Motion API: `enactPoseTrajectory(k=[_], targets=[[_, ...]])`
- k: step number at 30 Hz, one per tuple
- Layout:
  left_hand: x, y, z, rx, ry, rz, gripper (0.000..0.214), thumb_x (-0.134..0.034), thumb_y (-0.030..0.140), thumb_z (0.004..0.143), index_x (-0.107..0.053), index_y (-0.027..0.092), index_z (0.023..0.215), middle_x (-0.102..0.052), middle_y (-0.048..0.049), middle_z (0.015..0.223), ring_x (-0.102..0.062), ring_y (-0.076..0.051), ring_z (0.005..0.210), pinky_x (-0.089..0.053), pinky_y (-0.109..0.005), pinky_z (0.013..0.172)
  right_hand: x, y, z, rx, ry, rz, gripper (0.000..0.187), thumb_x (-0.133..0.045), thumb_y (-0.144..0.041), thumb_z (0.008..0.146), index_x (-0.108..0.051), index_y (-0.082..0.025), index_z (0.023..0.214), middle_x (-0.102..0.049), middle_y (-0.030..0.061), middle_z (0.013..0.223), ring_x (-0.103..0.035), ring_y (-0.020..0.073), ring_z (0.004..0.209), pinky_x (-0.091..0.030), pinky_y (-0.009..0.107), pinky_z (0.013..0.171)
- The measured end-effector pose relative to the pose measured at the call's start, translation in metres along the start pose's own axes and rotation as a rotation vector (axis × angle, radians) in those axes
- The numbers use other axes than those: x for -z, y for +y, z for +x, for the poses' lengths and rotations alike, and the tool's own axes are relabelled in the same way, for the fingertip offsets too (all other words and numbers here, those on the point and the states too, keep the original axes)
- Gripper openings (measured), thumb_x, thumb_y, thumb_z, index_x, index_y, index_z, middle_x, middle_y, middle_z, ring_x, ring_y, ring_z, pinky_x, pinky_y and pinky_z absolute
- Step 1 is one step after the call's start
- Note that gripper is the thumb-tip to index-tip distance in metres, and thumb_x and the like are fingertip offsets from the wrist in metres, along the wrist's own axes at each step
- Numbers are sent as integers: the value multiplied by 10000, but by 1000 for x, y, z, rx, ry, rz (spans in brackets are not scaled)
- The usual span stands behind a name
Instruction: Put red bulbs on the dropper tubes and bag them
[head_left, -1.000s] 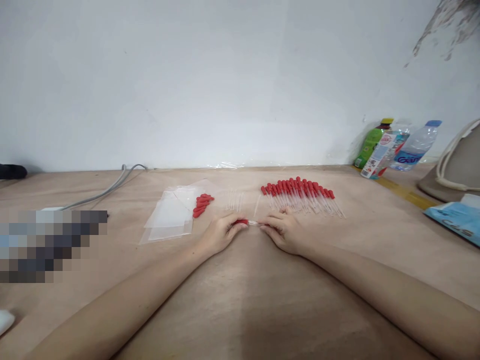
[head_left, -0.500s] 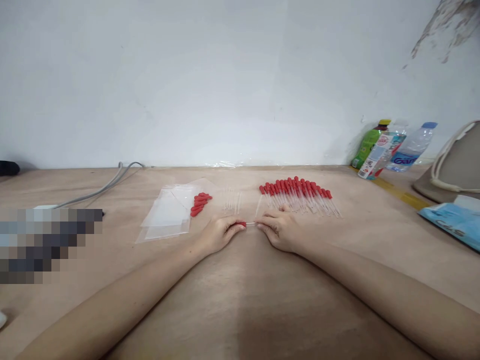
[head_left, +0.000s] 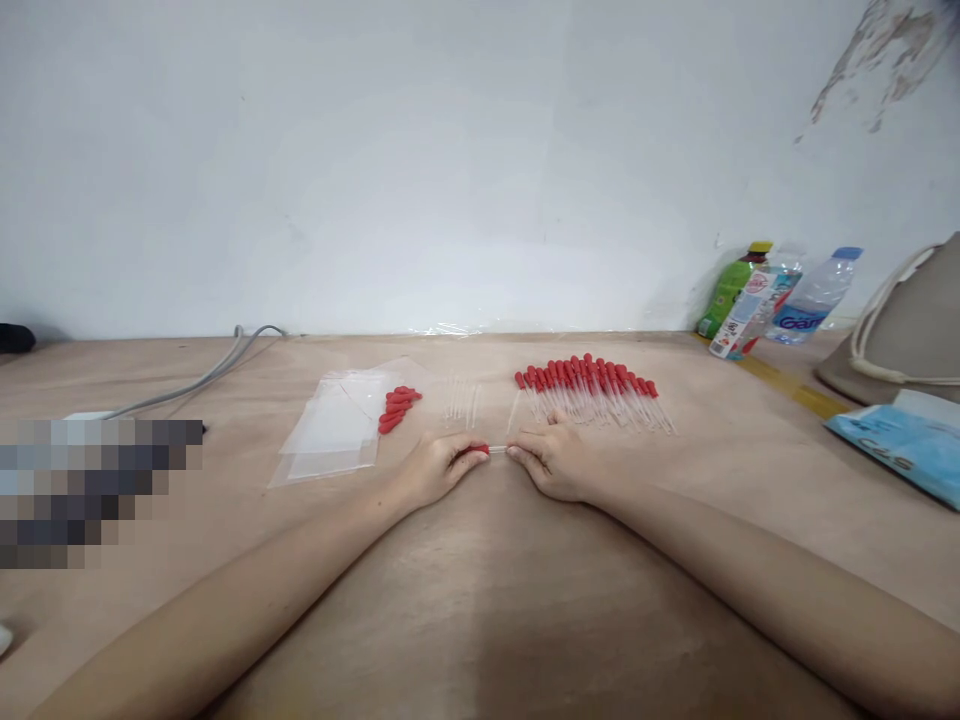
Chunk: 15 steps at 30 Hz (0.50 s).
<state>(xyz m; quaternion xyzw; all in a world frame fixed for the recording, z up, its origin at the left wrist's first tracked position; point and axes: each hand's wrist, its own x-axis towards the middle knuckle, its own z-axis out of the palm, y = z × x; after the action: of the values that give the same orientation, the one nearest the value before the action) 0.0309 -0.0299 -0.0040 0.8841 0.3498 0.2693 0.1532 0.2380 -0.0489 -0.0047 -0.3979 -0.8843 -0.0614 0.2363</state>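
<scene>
My left hand [head_left: 442, 468] pinches a red rubber dropper bulb [head_left: 484, 449], its closed end hidden by the fingers. Out of the bulb's mouth runs a clear glass dropper tube [head_left: 498, 450], whose other end my right hand [head_left: 551, 458] grips between thumb and fingers. Behind the hands lie several loose glass tubes [head_left: 461, 402]. A small heap of loose red bulbs [head_left: 397, 408] is left of them, at the edge of the clear plastic bags. Beyond my right hand, several droppers with red bulbs fitted [head_left: 589, 375] lie side by side in a row.
Clear plastic bags [head_left: 322, 425] lie flat at left, near a grey cable [head_left: 206, 378]. A pixelated patch covers the far left. Drink bottles [head_left: 814, 300], a beige bag [head_left: 892, 330] and a blue packet [head_left: 900, 445] stand or lie at right. A white wall [head_left: 450, 170] closes the back.
Both hands keep nearly the same place and hold on the bulb and tube. The right hand's fingers look slightly more closed together. The view has shifted a little.
</scene>
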Motion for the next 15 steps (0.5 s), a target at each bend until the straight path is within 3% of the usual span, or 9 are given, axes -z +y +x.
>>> enactPoseTrajectory(k=[15], targets=[[-1,-5,-1,-115,-7,26,182,-440,266,841,-580,199,935,-637,0,819,-573,-119,726,-432,-226,658,-6,-6,12,-46,-143,121,269,-338,-210,859,-567,-174,722,-640,-2,691,-498,105,597,-212,298,712]])
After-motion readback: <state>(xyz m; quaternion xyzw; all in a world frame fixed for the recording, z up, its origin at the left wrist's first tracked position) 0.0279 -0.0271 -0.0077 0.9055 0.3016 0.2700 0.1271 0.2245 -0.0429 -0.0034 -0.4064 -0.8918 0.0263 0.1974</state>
